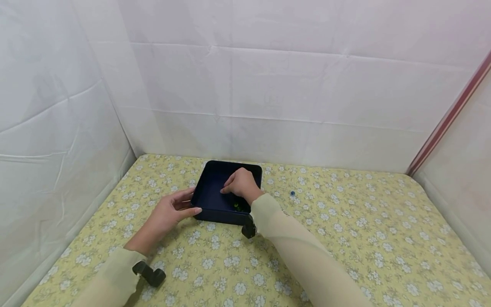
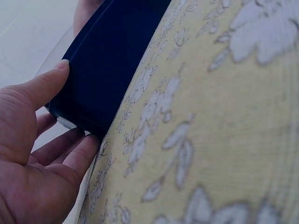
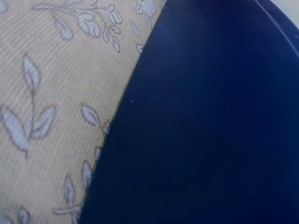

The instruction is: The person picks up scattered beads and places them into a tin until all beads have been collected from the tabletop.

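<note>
A dark blue square tray (image 1: 212, 181) with low walls sits on the cloth toward the back of the table. My left hand (image 1: 168, 213) holds its near left corner, thumb against the front wall and fingers along the left side; the left wrist view shows the thumb (image 2: 56, 77) by the rim. My right hand (image 1: 241, 184) reaches inside the tray with fingers bent and fingertips close together; I cannot tell whether they pinch anything. Small yellow-green pieces (image 1: 236, 206) lie in the tray's near right part, partly hidden by the right wrist. Only the tray's wall (image 3: 201, 121) shows beside the cloth in the right wrist view.
A small blue round piece (image 1: 293, 193) lies on the cloth right of the tray. Yellow flowered cloth (image 1: 364, 238) covers the table. White sheeting (image 1: 268, 85) hangs behind and at both sides, with a red strip (image 1: 449, 115) at the right.
</note>
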`<action>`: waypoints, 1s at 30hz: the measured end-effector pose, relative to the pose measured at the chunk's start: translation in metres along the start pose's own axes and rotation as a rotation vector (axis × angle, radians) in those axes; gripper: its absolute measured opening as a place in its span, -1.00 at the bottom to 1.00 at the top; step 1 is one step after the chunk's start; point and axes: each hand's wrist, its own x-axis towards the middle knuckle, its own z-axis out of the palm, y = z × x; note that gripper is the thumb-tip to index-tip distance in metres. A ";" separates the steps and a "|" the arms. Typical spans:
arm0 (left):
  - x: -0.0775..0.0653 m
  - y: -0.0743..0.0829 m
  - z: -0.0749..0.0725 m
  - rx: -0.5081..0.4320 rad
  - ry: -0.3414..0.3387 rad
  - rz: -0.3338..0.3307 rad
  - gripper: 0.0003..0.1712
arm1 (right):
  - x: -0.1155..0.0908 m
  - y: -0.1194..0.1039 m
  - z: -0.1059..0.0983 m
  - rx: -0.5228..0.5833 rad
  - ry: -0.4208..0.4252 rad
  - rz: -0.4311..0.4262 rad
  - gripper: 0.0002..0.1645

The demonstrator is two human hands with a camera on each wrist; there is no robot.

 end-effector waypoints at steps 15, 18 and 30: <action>0.000 0.001 0.000 0.008 0.003 -0.015 -0.07 | -0.003 0.000 -0.007 0.009 0.054 -0.035 -0.90; -0.001 0.002 -0.001 0.020 0.007 -0.013 -0.08 | -0.007 -0.002 -0.012 0.026 0.062 -0.057 -0.88; 0.001 -0.001 -0.001 0.027 0.004 -0.009 -0.06 | -0.024 0.010 -0.035 0.129 0.075 -0.155 -0.81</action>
